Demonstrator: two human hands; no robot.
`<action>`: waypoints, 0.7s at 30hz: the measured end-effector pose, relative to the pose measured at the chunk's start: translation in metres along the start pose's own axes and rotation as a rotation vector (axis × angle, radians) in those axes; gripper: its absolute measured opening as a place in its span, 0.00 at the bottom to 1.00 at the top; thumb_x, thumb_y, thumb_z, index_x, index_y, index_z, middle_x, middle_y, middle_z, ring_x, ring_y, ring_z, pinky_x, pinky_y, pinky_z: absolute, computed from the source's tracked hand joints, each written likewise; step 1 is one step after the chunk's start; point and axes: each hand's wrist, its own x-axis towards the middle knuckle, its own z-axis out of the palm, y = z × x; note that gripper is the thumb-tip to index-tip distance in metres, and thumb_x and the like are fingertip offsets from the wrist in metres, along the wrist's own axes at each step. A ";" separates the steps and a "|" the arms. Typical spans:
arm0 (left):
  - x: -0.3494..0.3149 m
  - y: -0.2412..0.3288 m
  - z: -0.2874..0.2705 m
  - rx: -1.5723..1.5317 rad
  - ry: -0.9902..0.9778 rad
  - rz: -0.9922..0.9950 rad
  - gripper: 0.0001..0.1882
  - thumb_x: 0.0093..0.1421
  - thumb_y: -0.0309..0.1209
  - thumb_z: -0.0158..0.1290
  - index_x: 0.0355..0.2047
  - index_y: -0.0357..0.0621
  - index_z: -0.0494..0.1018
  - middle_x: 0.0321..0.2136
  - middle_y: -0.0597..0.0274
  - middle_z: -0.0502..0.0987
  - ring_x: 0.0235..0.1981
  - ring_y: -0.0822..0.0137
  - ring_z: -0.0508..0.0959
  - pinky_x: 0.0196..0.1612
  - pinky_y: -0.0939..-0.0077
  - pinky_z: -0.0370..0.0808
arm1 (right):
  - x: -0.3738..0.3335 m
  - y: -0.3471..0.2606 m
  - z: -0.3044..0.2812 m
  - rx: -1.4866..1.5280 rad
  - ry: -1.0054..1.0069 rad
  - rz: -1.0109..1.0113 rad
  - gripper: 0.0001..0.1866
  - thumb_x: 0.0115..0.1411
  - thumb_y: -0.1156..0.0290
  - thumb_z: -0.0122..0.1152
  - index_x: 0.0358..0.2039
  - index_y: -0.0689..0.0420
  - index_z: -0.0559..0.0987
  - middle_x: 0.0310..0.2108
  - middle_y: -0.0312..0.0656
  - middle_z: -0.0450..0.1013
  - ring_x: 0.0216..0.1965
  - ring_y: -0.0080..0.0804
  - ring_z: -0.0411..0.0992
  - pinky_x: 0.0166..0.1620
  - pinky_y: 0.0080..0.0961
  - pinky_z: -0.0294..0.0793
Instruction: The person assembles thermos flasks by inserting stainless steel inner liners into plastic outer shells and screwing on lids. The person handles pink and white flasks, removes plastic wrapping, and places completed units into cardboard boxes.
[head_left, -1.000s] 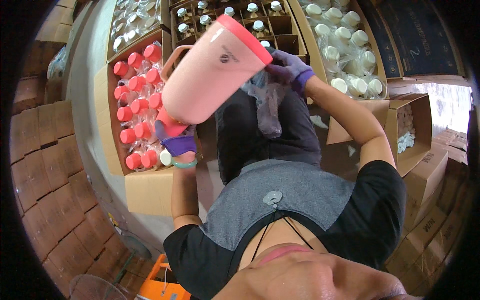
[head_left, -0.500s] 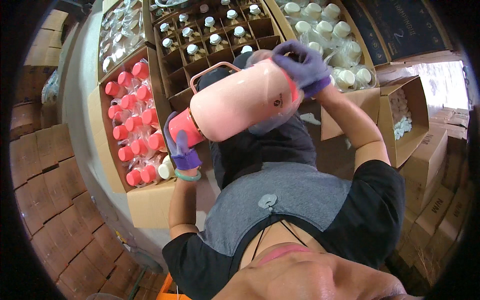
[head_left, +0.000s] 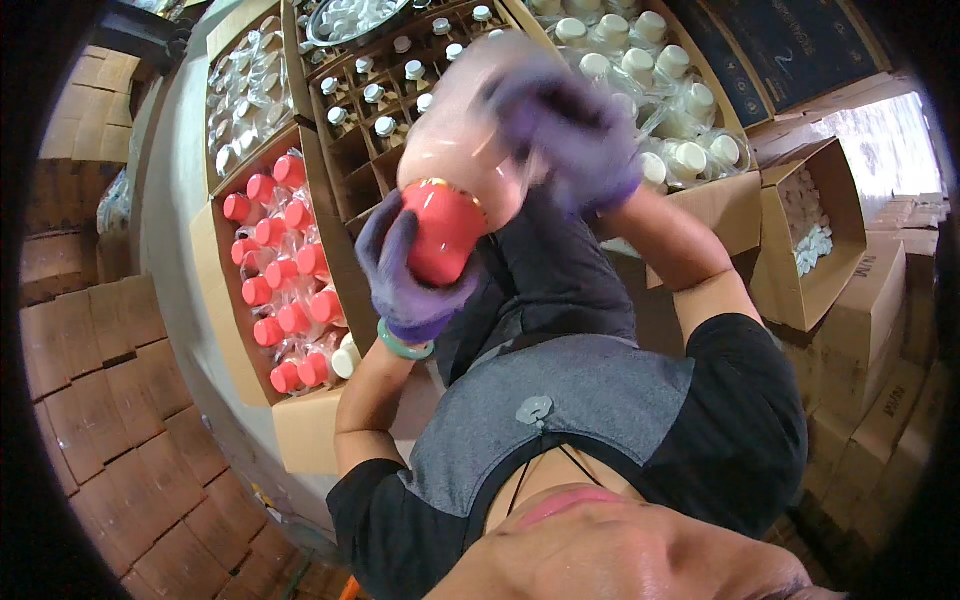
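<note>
A pink vacuum jug (head_left: 450, 140) with a glossy red lid (head_left: 440, 232) and a thin gold ring is held tilted above my lap, lid end toward me. My left hand (head_left: 405, 265), in a purple-grey glove, is closed around the red lid. My right hand (head_left: 575, 135), gloved alike, is against the right side of the jug's body; motion smears its fingers and the jug's far end. Clear plastic film seems to lie by the right hand. On my left wrist is a pale green bangle (head_left: 403, 345).
At left, an open carton (head_left: 235, 300) holds red-lidded bottles in plastic. Ahead stands a divided carton (head_left: 350, 160) of white-capped bottles, with a metal bowl (head_left: 350, 22) above. White-lidded bottles (head_left: 640, 65) fill another carton; a box of small white pieces (head_left: 812, 225) is at right.
The jug has swung from lying sideways to pointing away from me, its lid nearer my body. My left hand has moved right with the lid; my right hand has shifted left along the jug.
</note>
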 end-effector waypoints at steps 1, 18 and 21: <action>0.001 -0.003 0.008 -0.002 -0.013 -0.021 0.45 0.37 0.29 0.69 0.56 0.41 0.61 0.52 0.46 0.68 0.53 0.47 0.69 0.56 0.55 0.67 | -0.017 0.013 0.003 -0.139 -0.034 -0.113 0.14 0.53 0.77 0.65 0.42 0.58 0.77 0.44 0.39 0.74 0.45 0.28 0.71 0.52 0.28 0.68; 0.075 -0.003 0.043 -0.153 -0.359 0.279 0.31 0.41 0.33 0.69 0.47 0.40 0.72 0.52 0.47 0.69 0.54 0.44 0.70 0.52 0.59 0.74 | 0.000 0.086 -0.117 -0.463 -0.383 -0.174 0.14 0.45 0.69 0.65 0.35 0.56 0.76 0.35 0.42 0.74 0.39 0.39 0.72 0.45 0.32 0.71; 0.066 -0.014 0.036 -0.258 -0.340 0.146 0.42 0.48 0.35 0.65 0.61 0.37 0.58 0.58 0.44 0.62 0.59 0.48 0.67 0.54 0.56 0.72 | 0.015 0.122 -0.178 -0.702 -0.034 0.241 0.12 0.48 0.73 0.64 0.35 0.58 0.78 0.33 0.35 0.76 0.35 0.28 0.74 0.41 0.25 0.74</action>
